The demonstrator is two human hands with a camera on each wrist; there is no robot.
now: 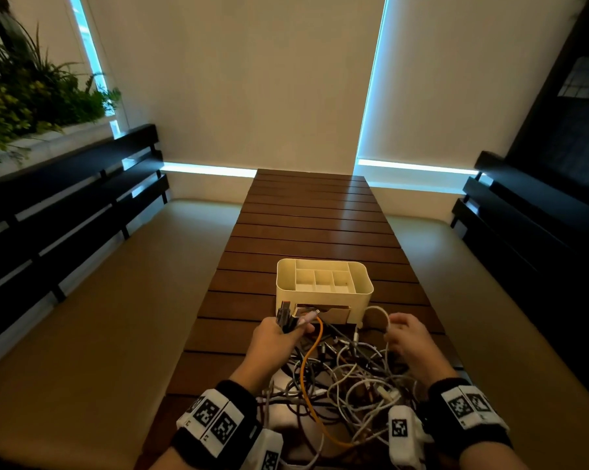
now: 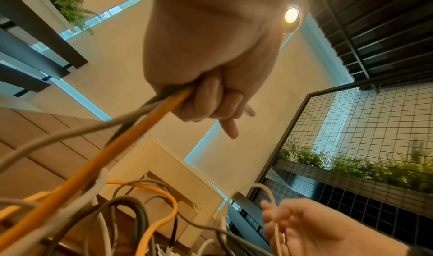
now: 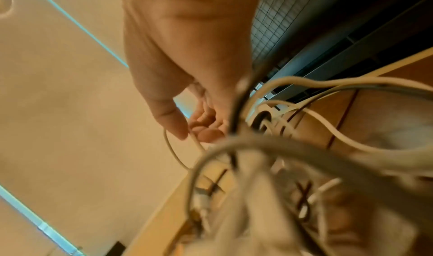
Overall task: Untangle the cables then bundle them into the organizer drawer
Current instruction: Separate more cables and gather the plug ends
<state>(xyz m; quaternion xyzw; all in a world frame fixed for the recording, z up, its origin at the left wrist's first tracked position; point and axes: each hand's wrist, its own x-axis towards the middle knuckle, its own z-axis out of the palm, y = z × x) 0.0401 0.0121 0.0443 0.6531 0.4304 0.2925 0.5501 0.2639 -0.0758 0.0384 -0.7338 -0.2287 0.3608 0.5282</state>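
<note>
A tangled heap of cables, white, grey, black and one orange, lies on the wooden table's near end. My left hand grips a bunch of cable ends, with plugs sticking up out of the fist; the left wrist view shows the orange cable and grey ones running from my fingers. My right hand pinches a thin white cable that loops up beside the organizer; thumb and fingertips hold it. The cream organizer stands just beyond the hands, its front drawer partly pulled out.
The slatted wooden table stretches away behind the organizer. Cushioned benches with dark slatted backs run along both sides. Plants sit at the upper left. Window blinds fill the far wall.
</note>
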